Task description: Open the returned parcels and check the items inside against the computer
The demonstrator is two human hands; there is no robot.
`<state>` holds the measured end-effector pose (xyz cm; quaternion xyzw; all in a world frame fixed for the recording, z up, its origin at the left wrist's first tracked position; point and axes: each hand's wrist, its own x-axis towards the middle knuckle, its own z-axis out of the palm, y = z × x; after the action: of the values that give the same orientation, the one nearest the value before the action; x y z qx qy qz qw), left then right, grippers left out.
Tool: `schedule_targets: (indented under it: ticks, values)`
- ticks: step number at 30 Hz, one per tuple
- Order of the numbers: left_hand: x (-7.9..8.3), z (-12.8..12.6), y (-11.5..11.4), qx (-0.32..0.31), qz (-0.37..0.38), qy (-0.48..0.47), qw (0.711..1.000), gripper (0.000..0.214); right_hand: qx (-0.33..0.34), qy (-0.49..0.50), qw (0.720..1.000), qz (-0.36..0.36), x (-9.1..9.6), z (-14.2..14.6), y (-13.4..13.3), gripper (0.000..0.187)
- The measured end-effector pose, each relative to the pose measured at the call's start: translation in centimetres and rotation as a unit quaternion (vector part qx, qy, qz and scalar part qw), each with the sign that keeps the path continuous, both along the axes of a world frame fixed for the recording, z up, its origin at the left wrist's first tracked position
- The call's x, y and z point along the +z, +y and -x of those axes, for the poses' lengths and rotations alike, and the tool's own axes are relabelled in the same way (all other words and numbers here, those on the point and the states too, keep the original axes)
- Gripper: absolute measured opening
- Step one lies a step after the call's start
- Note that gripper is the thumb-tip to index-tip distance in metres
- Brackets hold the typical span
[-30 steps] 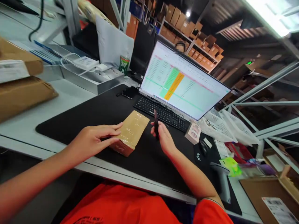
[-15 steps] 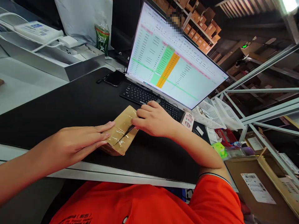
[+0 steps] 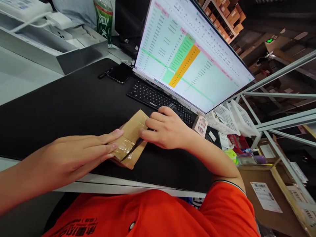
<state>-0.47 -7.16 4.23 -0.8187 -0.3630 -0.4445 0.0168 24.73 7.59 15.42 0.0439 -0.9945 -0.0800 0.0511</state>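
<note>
A small brown cardboard parcel (image 3: 130, 135) wrapped in clear tape lies on the black desk mat (image 3: 74, 105). My left hand (image 3: 74, 158) lies flat on its near end with the fingers stretched out, pressing it down. My right hand (image 3: 165, 130) is closed round a slim dark cutter (image 3: 132, 148), whose tip runs along the taped seam on top of the parcel. Most of the cutter's handle is hidden in my fist.
A black keyboard (image 3: 158, 98) and a monitor (image 3: 190, 56) with a spreadsheet stand just behind the parcel. A phone (image 3: 119, 73) lies to the left, a metal tray (image 3: 49, 49) and a green bottle (image 3: 103, 18) beyond. White baskets (image 3: 229, 121) and an open carton (image 3: 271, 197) are at the right.
My right hand brought the cutter from upright in the air down onto the parcel and has drawn it along the seam toward me. My left hand stays pressed on the parcel.
</note>
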Motion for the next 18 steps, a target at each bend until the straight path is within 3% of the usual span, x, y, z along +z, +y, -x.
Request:
schedule_targets:
  ticks: [4,9,18]
  values:
    - [0.0,0.1,0.0,0.005,0.006,0.003,1.0,0.061,0.027,0.049,0.995,-0.079,-0.8,-0.4,-0.4,0.023]
    - [-0.3,0.3,0.1,-0.001,0.009,0.009,1.0,0.065,0.031,0.067,0.988,-0.137,-0.9,-0.5,-0.6,0.02]
    - [-1.1,0.7,-0.3,0.012,0.047,-0.007,0.999,0.061,0.01,0.005,0.99,-0.138,-0.3,-0.4,1.1,0.025]
